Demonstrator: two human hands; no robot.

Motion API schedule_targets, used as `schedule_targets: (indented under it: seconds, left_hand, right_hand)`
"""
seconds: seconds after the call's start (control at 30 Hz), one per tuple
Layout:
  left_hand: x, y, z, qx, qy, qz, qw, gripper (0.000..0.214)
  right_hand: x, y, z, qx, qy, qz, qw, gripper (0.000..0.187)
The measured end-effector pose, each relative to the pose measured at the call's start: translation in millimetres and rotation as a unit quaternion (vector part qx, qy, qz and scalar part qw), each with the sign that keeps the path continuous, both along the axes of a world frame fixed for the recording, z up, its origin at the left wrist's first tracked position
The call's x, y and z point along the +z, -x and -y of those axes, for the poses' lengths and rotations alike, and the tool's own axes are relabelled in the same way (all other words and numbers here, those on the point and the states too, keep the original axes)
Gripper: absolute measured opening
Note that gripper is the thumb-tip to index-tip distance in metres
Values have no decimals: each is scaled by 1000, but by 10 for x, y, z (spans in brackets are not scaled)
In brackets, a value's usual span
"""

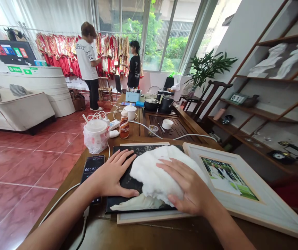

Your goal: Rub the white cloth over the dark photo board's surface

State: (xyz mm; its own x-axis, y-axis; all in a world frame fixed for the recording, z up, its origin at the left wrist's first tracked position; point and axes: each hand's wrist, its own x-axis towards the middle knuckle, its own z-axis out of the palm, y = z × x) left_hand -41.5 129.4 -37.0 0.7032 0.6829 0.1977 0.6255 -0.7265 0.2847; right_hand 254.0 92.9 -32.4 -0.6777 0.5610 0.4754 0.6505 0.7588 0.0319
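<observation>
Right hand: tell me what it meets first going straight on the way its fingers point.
The right hand meets the white fluffy wadding first; it already seems to rest there.

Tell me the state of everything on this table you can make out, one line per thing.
Left hand: open, flat on the black board.
Right hand: open, flat on the white wadding.
White wadding: bunched, lying on the board.
Black board: lying flat, mostly covered.
Framed photograph: lying face up.
Phone: screen lit, showing digits.
Nescafé jar: upright, capped.
</observation>
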Motion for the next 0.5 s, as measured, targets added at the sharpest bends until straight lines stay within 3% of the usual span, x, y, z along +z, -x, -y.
schedule_targets:
  seconds: [0.13,0.37,0.5]
  left_hand:
    - [-20,10,-3,-3,-5,1,1000,108]
    - [14,-2,7,4,8,-7,1000,106]
    - [6,5,3,1,3,3,1000,107]
  right_hand:
    - [-8,80,51,33,9,6,999,68]
    - [-19,-119,-72,-50,-1,11,999,61]
    - [-28,-17,-21,-19,-2,3,1000,63]
